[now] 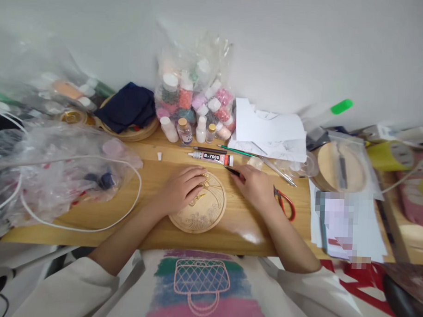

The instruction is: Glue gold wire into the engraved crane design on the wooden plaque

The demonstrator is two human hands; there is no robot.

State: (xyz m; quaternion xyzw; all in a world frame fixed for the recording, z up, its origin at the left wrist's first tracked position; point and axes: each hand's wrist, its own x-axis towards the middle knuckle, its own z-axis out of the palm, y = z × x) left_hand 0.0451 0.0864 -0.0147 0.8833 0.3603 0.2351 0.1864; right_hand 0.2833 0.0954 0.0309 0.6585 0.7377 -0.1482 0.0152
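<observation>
My left hand (182, 190) lies flat on the upper left of a round wooden disc (206, 216), fingers spread, covering part of it. Fine line drawings and gold wire-like shapes show on the disc's surface. To the right of the disc, my right hand (254, 185) is closed on a thin black tool (233, 171), whose tip points left toward the glue tube. The B-7000 glue tube (211, 157) lies just behind the disc, its nozzle to the left. A small white cap (159, 156) stands on the table left of the nozzle.
Behind are small bottles (184, 131), a bag of bead jars (196, 98) and white papers (271, 133). Red-handled pliers (286, 205) lie beside my right forearm. Crumpled plastic bags (75, 172) and a white cable (101, 229) occupy the left; a phone (337, 227) rests on papers at right.
</observation>
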